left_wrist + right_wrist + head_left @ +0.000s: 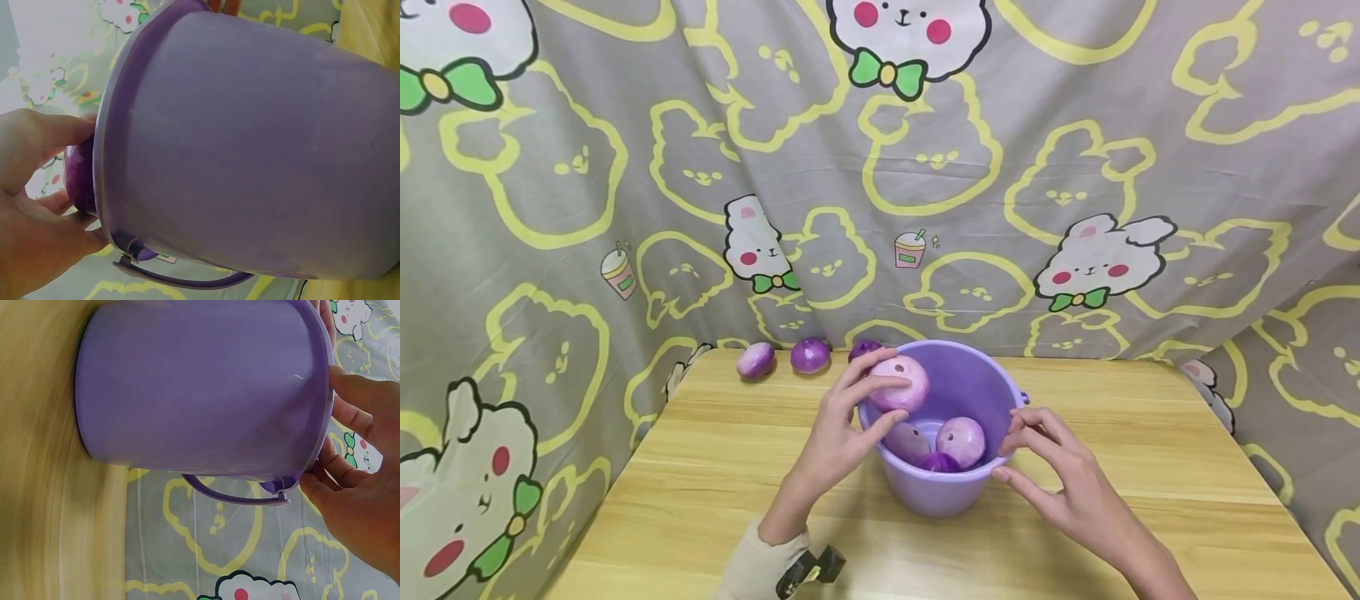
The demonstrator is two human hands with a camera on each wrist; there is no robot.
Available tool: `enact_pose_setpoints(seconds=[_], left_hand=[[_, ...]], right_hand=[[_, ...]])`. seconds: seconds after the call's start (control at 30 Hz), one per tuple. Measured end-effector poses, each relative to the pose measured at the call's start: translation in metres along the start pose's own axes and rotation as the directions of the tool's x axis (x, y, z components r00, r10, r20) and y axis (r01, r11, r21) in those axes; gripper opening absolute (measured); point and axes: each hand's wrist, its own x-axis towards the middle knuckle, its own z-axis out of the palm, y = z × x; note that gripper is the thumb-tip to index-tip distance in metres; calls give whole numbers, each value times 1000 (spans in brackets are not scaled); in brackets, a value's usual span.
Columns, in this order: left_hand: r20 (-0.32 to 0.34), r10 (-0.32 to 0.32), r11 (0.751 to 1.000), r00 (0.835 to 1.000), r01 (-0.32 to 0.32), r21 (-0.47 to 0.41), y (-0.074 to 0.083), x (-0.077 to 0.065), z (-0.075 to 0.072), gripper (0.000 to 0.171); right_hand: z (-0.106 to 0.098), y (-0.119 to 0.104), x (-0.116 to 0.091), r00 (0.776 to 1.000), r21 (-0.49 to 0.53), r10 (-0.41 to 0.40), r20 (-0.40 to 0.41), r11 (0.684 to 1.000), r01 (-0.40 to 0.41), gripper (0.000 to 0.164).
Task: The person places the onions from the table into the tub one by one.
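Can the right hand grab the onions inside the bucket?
Probably yes. The bucket is open on top and no lid covers the onions, but the right hand is holding the bucket's edge and would have to let go first.

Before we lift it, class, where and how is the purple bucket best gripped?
Probably by its rim, from the right and above, thumb outside, fingers inside: the bucket opens upward, the left hand and onion crowd the other side, and the handle hangs down behind.
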Motion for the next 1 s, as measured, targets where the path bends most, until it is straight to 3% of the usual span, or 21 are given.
enact_pose_setpoints(seconds=[1.0], left_hand=[[51,4,1000,999,-5,19,-4,-1,8,32]], right_hand=[[-1,0,3,1000,11,-24,-10,1000,24,45]])
